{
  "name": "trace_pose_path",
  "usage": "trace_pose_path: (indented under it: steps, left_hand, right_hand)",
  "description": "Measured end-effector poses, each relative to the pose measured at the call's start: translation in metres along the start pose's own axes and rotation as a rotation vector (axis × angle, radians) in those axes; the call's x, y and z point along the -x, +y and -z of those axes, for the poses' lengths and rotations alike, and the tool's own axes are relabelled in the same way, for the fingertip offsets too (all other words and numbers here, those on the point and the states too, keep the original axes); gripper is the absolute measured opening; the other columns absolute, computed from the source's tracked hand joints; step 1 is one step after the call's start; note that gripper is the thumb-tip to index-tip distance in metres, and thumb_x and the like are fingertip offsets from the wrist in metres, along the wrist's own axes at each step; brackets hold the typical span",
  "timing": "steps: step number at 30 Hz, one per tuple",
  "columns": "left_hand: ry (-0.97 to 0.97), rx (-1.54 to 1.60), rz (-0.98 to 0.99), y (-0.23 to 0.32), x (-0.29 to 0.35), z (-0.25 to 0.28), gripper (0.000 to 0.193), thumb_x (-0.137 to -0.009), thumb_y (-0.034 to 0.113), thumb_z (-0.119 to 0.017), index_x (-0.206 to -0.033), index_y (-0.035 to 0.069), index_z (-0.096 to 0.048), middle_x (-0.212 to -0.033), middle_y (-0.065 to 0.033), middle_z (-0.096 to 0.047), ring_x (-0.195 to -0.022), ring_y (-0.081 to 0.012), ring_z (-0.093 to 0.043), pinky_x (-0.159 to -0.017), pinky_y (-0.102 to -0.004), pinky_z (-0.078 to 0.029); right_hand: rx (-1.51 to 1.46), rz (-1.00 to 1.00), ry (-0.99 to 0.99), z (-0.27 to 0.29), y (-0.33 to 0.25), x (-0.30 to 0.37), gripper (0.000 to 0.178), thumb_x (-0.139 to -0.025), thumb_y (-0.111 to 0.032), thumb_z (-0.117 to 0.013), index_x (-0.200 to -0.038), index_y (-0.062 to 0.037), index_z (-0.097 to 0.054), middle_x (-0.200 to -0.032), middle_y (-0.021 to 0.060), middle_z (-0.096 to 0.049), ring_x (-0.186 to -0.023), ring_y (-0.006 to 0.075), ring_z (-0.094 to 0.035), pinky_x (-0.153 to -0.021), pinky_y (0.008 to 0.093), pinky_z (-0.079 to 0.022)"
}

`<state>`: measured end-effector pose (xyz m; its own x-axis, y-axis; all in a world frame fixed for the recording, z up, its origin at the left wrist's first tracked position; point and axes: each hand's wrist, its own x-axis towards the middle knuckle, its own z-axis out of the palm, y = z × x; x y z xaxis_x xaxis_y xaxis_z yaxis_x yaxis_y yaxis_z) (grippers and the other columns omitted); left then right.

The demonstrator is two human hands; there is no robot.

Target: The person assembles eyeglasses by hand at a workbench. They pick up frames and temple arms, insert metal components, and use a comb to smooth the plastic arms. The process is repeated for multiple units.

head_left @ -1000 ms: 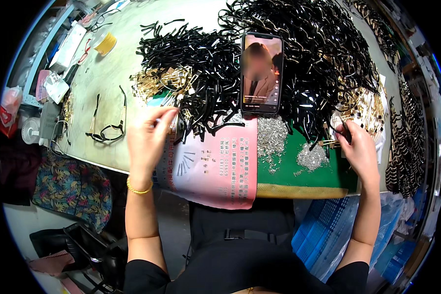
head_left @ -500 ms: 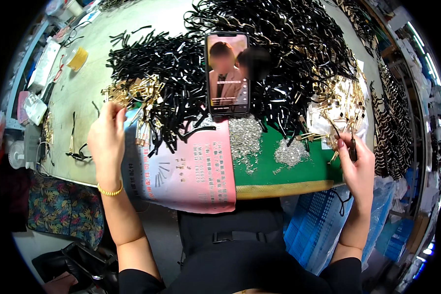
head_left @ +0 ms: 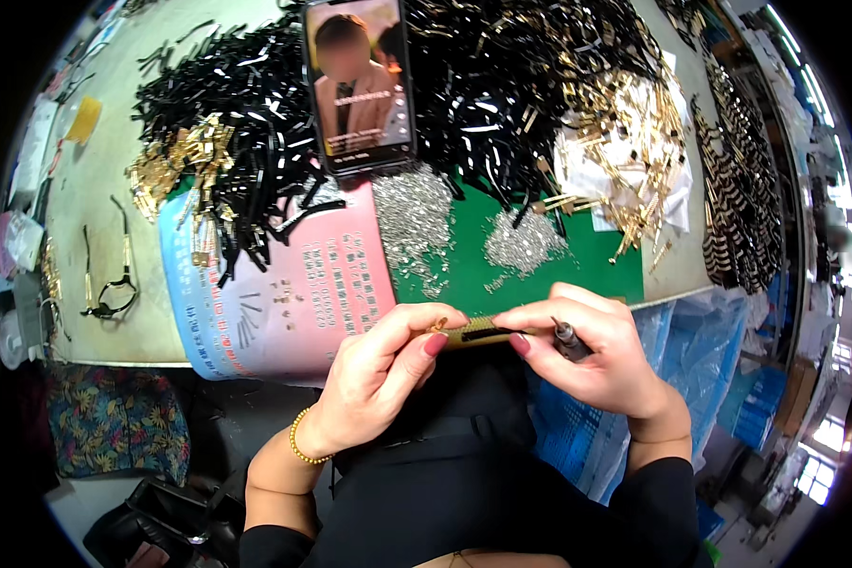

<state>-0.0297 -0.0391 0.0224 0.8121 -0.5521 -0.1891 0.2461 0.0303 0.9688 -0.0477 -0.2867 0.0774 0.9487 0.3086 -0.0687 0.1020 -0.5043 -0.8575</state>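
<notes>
My left hand (head_left: 369, 383) pinches a small gold metal piece (head_left: 438, 325) between thumb and forefinger, just above the table's front edge. Facing it closely, my right hand (head_left: 606, 360) grips a thin black strip (head_left: 483, 334), like a glasses temple, pointing toward the gold piece. A dark screwdriver-like tool (head_left: 570, 343) is also tucked in the right hand, its narrow end up. Whether strip and gold piece touch is too small to tell. Beyond the hands lie heaps of tiny silver parts (head_left: 525, 244), gold metal temple parts (head_left: 634, 156) and black strips (head_left: 483, 123).
A phone (head_left: 364, 90) playing a video stands among the black strips. Pink-and-blue printed sheet (head_left: 256, 331) and green mat (head_left: 596, 265) cover the table's front. A glasses frame (head_left: 114, 298) lies at left, below a yellow roll (head_left: 85, 120). Blue crates (head_left: 587, 426) stand below right.
My left hand has come from the gold pile at the left to the front edge, now holding a gold piece. My right hand has moved inward from the right to meet it. The view has shifted.
</notes>
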Motion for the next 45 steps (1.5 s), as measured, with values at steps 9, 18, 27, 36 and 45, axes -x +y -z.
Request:
trace_pose_path:
  steps: [9,18,27,36,45]
  left_hand:
    - [0.08,-0.44,-0.258,-0.008,0.0,-0.002,0.025,-0.099,0.006,-0.065,-0.123,0.002,-0.064,-0.088,-0.008,-0.064,-0.067,-0.0173,-0.057,-0.064,-0.0298,-0.047]
    - [-0.013,-0.154,-0.098,-0.004,0.01,0.005,0.028,-0.095,0.001,-0.068,-0.123,0.001,-0.069,-0.089,-0.0112,-0.07,-0.068,-0.0176,-0.064,-0.065,-0.0294,-0.052]
    - [-0.05,-0.351,-0.231,-0.004,0.006,0.005,0.032,-0.092,0.0,-0.068,-0.123,0.006,-0.072,-0.085,-0.0077,-0.073,-0.066,-0.0168,-0.067,-0.065,-0.0296,-0.053]
    - [-0.147,-0.622,-0.384,-0.006,0.008,0.011,0.038,-0.089,0.014,-0.075,-0.127,0.015,-0.071,-0.077,-0.004,-0.069,-0.067,-0.0202,-0.065,-0.061,-0.0329,-0.053]
    - [-0.145,-0.774,-0.374,-0.006,0.007,0.004,0.042,-0.088,0.006,-0.071,-0.129,0.013,-0.068,-0.087,-0.0068,-0.075,-0.072,-0.0223,-0.072,-0.064,-0.0328,-0.056]
  right_hand:
    - [0.037,0.025,0.038,-0.01,0.006,0.001,0.028,-0.088,-0.003,-0.072,-0.117,-0.0065,-0.073,-0.081,0.0049,-0.063,-0.063,0.0126,-0.06,-0.054,0.0265,-0.046]
    - [0.095,0.05,-0.043,-0.007,-0.007,-0.001,0.032,-0.085,0.001,-0.074,-0.116,-0.0072,-0.074,-0.078,0.0044,-0.062,-0.059,0.0138,-0.059,-0.053,0.0276,-0.047]
    - [0.227,0.137,-0.099,0.004,-0.006,0.004,0.035,-0.081,-0.002,-0.076,-0.114,-0.0082,-0.074,-0.076,0.0047,-0.061,-0.063,0.0192,-0.062,-0.055,0.0319,-0.049]
    - [0.23,0.163,-0.207,0.008,-0.001,0.01,0.033,-0.082,-0.009,-0.075,-0.115,-0.0115,-0.071,-0.075,0.0039,-0.058,-0.067,0.0236,-0.064,-0.057,0.0363,-0.05]
    - [0.152,-0.069,-0.336,0.008,-0.001,0.009,0.034,-0.095,-0.028,-0.07,-0.122,-0.0092,-0.062,-0.102,0.0114,-0.066,-0.089,0.0306,-0.069,-0.072,0.0407,-0.055]
